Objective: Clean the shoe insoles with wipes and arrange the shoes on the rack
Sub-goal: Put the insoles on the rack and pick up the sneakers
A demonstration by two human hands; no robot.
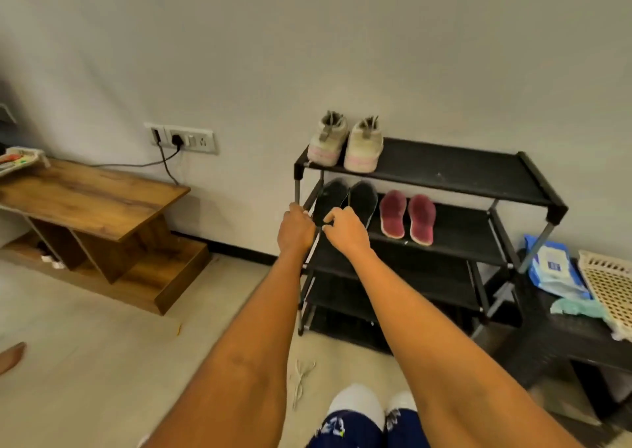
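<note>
A low brown wooden bench point(92, 201) stands left. At the black metal-framed shoe rack point(444, 174), the left hand point(295, 230) and right hand point(345, 230) pinch the black slip-on shoes point(345, 198) on the second shelf, beside maroon slippers point(407, 216); beige sneakers point(345, 145) sit above, and a blue wipes packet point(554, 269) lies right.

Black rack point(455, 170) against the wall: pale sneakers point(345, 145) at the left end of the top shelf, black shoes point(345, 201) and maroon slippers point(408, 216) side by side on the second, lower shelves bare. Dark counter point(554, 338) just right of it, with wipes pack point(555, 269), crumpled green wipe point(574, 307) and cream basket point(612, 287). Wooden bench point(92, 194) on the floor point(102, 345) to the left, tray point(18, 160) at its far end.
</note>
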